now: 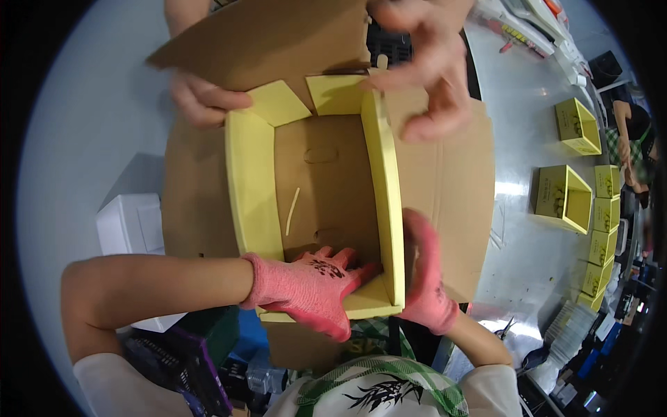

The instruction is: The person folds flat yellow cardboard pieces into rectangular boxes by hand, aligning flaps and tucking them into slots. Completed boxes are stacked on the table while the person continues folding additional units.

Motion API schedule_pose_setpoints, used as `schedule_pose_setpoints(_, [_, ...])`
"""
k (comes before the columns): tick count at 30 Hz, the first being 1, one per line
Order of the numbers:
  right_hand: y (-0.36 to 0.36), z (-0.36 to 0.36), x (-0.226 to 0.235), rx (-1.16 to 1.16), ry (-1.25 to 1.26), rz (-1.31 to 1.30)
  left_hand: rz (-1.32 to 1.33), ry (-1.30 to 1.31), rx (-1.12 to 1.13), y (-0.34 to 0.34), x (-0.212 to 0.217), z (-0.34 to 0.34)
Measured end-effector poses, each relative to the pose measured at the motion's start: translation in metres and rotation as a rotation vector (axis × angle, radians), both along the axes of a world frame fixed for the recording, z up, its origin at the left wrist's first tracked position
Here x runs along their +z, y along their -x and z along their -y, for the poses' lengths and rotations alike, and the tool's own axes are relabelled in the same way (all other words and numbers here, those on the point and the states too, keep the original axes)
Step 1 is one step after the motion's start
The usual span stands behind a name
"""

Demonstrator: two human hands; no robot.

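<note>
A yellow cardboard box (250,181) with a brown inside bottom stands open at the centre. My left hand (313,281), in a pink glove, lies over its near wall, with fingers inside the box and the thumb outside. My right hand (427,285), also pink-gloved, rests along the outside of the right wall, fingers extended; part of it is hidden behind the wall. A thin pale strip (292,211) lies on the box's bottom. At the far end, a co-worker's bare left-side hand (201,101) touches the far left corner, and their other hand (438,76), blurred, hovers over the far right corner.
Brown cardboard (445,187) lies under the box, and a brown flap (271,42) rises at its far end. Several yellow boxes (556,194) stand on the metal table to the right. A white foam box (128,222) is at the left. Another person (629,132) works at the far right.
</note>
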State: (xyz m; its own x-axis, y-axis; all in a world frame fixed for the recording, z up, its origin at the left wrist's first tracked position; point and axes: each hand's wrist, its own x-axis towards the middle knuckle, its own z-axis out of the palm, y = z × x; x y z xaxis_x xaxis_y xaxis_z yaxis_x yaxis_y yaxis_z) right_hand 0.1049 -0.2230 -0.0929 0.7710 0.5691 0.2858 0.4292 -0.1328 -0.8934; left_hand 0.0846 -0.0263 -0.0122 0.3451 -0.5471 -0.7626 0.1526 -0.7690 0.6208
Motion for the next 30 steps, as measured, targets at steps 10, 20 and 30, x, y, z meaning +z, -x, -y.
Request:
schedule_pose_setpoints(10, [-0.015, -0.016, -0.002, 0.168, 0.342, 0.042, 0.136, 0.167, 0.108, 0.008, -0.011, -0.010])
schedule_pose_setpoints(20, [-0.018, -0.010, 0.012, 0.252, 0.286, -0.156, 0.140, 0.274, 0.149, -0.005, -0.012, -0.009])
schedule_pose_setpoints(30, [0.007, -0.074, 0.004, -0.293, 2.181, 1.294, -0.179, 0.152, 0.030, -0.024, 0.002, -0.014])
